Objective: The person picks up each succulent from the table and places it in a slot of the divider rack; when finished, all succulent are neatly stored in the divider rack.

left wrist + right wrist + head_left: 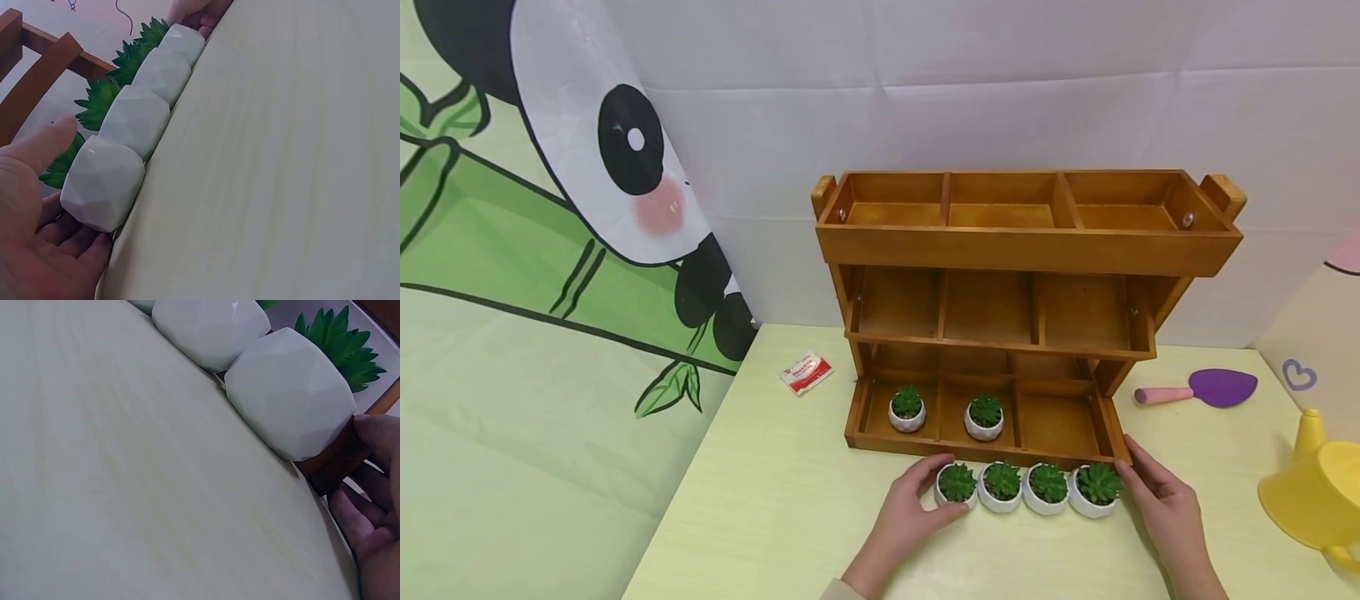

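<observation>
Four-sided contact aside, a row of several small succulents in white faceted pots stands along the front of a brown wooden tiered shelf (1030, 250). My left hand (913, 512) curves round the leftmost potted succulent (956, 485), thumb at the near side and fingers at the far side; the left wrist view shows its white pot (103, 184) between them. At the row's other end, my right hand (1168, 504) has its thumb by the rightmost potted succulent (1096, 489) and its fingers loosely extended beside the shelf's front right corner. Two more potted succulents (907, 408) sit in the bottom tier's left and middle compartments.
A purple trowel (1221, 388) with a pink handle lies right of the shelf. Nearer the right edge stands a yellow watering can (1318, 492). A small red-and-white packet (807, 372) lies to the left. A panda-printed cloth (572, 200) hangs behind.
</observation>
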The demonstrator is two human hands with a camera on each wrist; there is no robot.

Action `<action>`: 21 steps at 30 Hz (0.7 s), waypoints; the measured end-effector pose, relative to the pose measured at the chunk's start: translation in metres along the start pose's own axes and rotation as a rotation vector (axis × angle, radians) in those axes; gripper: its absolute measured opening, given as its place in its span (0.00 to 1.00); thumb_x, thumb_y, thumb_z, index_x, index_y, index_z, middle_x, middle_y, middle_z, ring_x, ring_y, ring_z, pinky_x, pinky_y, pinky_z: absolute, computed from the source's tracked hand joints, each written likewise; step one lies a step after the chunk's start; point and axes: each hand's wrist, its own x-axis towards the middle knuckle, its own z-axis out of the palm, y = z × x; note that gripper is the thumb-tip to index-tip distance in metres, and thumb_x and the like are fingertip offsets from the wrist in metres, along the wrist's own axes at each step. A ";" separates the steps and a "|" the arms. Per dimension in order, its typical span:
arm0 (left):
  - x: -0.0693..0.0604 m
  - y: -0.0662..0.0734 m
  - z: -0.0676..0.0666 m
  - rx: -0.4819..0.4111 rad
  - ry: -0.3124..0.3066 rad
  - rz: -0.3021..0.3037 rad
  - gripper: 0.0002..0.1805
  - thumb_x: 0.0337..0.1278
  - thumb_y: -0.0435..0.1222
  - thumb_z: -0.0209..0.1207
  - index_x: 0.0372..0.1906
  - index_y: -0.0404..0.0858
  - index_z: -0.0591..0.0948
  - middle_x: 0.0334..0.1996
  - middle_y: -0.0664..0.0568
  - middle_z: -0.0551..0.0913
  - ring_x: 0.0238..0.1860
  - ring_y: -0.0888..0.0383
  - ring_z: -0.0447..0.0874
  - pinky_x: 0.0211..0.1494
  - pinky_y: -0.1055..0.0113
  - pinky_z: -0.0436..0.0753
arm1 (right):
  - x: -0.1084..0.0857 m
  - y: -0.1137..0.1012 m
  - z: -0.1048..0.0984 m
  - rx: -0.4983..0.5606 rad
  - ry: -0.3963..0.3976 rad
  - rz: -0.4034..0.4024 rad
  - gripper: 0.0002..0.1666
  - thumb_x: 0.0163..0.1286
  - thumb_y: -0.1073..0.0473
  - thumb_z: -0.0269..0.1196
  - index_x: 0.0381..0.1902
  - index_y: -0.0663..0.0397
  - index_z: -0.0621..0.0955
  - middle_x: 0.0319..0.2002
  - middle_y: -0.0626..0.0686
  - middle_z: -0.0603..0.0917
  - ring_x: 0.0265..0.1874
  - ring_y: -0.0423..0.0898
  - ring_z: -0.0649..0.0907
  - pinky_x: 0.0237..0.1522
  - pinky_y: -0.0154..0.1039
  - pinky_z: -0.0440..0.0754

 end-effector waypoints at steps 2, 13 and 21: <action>0.000 0.000 0.000 0.015 0.001 -0.012 0.35 0.55 0.39 0.78 0.68 0.44 0.79 0.65 0.55 0.80 0.69 0.52 0.75 0.74 0.61 0.71 | 0.000 0.001 0.000 0.000 0.002 -0.002 0.32 0.78 0.50 0.64 0.75 0.55 0.74 0.68 0.50 0.76 0.54 0.18 0.75 0.51 0.16 0.75; 0.001 -0.001 0.002 0.115 0.018 0.002 0.36 0.52 0.37 0.79 0.68 0.40 0.79 0.64 0.51 0.81 0.68 0.53 0.76 0.72 0.62 0.73 | 0.001 -0.001 0.000 0.002 0.005 0.000 0.32 0.79 0.49 0.63 0.75 0.55 0.74 0.68 0.48 0.77 0.54 0.18 0.75 0.51 0.17 0.76; 0.001 0.000 0.003 0.158 0.023 0.004 0.36 0.51 0.36 0.79 0.68 0.41 0.79 0.64 0.52 0.81 0.67 0.54 0.77 0.72 0.61 0.74 | 0.000 0.000 0.000 -0.010 0.009 -0.004 0.32 0.79 0.49 0.63 0.75 0.54 0.74 0.67 0.48 0.77 0.54 0.18 0.75 0.51 0.16 0.75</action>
